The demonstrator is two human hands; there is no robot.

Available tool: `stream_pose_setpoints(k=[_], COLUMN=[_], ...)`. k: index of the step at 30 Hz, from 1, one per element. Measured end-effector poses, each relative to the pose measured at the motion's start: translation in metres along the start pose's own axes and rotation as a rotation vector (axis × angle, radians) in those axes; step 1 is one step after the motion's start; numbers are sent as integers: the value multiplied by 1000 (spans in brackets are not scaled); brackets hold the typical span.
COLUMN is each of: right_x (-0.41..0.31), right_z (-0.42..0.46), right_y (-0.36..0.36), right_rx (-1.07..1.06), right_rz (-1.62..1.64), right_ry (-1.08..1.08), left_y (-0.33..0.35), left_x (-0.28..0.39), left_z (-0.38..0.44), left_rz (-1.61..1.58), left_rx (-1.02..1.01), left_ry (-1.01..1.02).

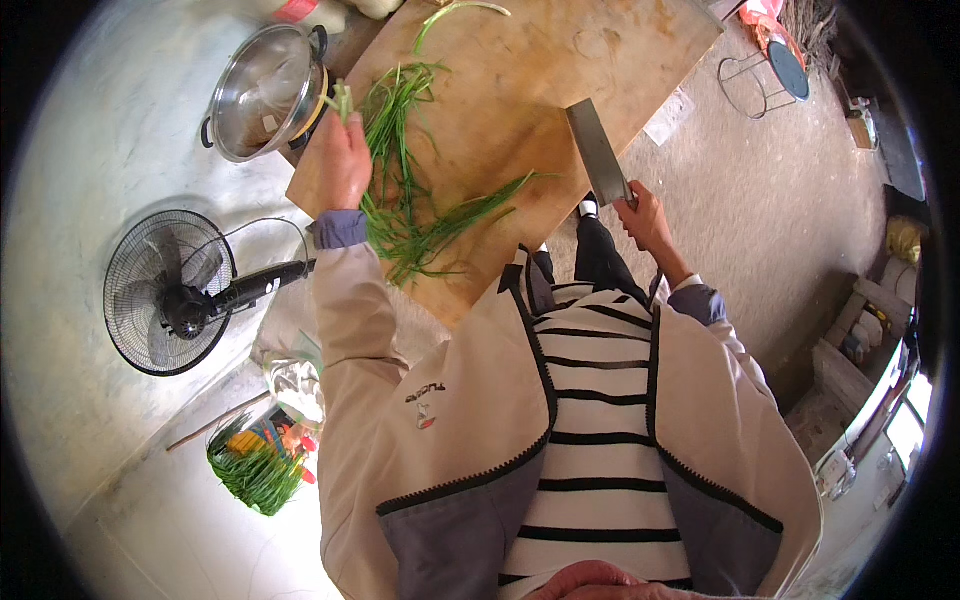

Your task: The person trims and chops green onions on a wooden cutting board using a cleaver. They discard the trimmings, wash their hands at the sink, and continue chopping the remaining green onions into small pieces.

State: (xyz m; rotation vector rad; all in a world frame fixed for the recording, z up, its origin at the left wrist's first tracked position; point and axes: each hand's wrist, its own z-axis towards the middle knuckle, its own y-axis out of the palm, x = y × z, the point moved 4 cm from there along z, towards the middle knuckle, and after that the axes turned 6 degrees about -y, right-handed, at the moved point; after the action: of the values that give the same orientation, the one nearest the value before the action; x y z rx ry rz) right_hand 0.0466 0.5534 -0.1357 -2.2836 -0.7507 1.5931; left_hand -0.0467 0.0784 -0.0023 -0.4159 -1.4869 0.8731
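Note:
My left hand [346, 161] is closed around a bunch of pale green stalk ends [342, 101] near the left edge of a wooden board [510, 97]. Long green leafy stalks [397, 135], like chives, lie loosely on the board beside that hand, and more of them [457, 225] spread towards its near corner. On the right, my right hand [643, 217] grips the handle of a cleaver [596, 150]. Its wide metal blade points up and left over the board's right edge. One curved stalk [450, 19] lies apart at the top.
A steel pot with a glass lid [262, 94] stands just left of the board. Below it is a black fan [184, 292]. A bundle of greens [259, 469] is low at the left. A round stool [787, 71] stands at upper right.

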Motion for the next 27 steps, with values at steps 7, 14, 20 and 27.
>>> stream_pose_setpoints(k=[7,14,20,27], right_x=[-5,7,11,7], right_z=[2,2,0,0], right_y=[-6,-8,-1,5], right_rx=[3,65,113,57], right_rz=[-37,-32,-44,-21], right_ry=[45,-46,-67,11], left_y=[127,183,169,92], left_x=[29,21,-42,-82], left_z=[-79,-126,-115,-19], left_rz=[234,524,577,647], left_rx=[-300,-602,-442,-81], left_ry=[221,87,170,218])
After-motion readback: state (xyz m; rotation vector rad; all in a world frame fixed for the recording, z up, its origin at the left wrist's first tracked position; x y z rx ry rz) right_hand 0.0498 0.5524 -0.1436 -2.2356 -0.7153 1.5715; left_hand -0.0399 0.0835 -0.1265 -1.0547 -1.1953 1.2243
